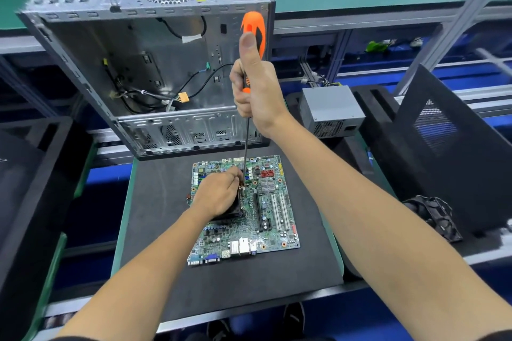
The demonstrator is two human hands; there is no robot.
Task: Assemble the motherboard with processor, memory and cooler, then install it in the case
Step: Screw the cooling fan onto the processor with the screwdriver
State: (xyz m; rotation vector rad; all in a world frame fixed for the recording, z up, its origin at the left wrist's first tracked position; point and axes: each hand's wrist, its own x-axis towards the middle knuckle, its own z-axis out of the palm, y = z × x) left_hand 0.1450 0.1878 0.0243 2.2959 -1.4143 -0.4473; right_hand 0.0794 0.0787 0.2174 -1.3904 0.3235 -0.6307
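Gripping the screwdriver [252, 36] tight, the right hand [256, 91] is aiming its tip straight below at a cooler [231, 213] screw. The left hand [219, 194] is holding the cooler steady on the motherboard [277, 219], so nothing is slipping.

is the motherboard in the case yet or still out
Out. The motherboard lies flat on the dark mat in front of the open case, whose bay holds only loose cables.
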